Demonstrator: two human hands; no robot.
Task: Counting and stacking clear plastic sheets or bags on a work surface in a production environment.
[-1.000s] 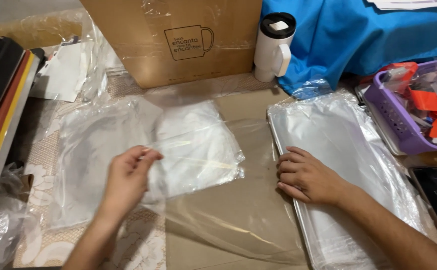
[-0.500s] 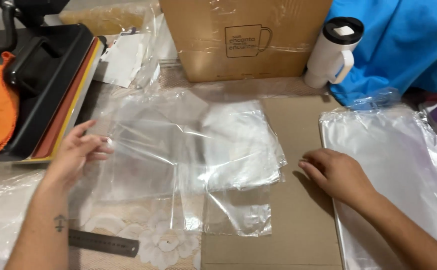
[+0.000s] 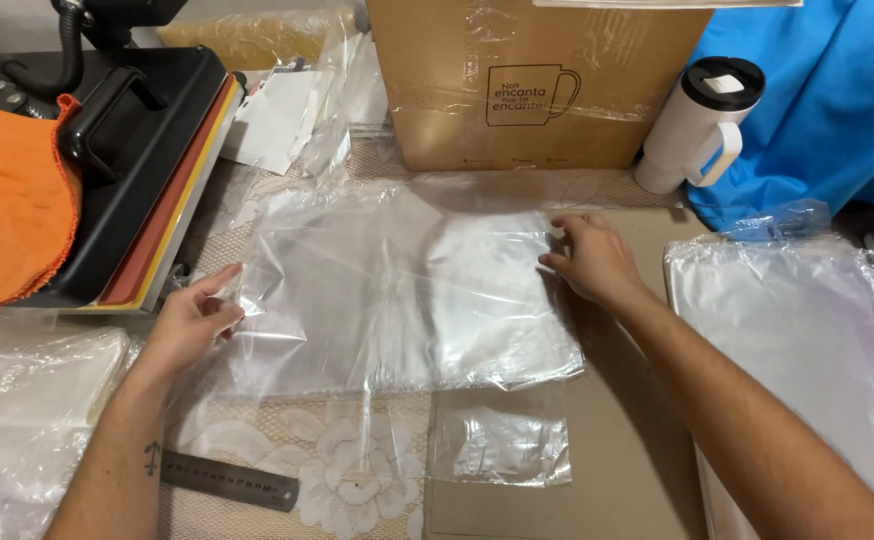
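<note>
Two hands now spread a clear plastic bag (image 3: 397,290) flat at table centre in the head view: left hand (image 3: 189,322), fingers loosely open, at nine o'clock; right hand (image 3: 592,262), since moved off the bag stack (image 3: 807,340) (at three o'clock), presses flat-fingered on the bag's right edge.

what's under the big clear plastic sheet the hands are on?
Through the clear plastic sheet: a flowered lace tablecloth at left, brown cardboard at right. A smaller clear bag pokes out below; whether it runs underneath is unclear.
</note>
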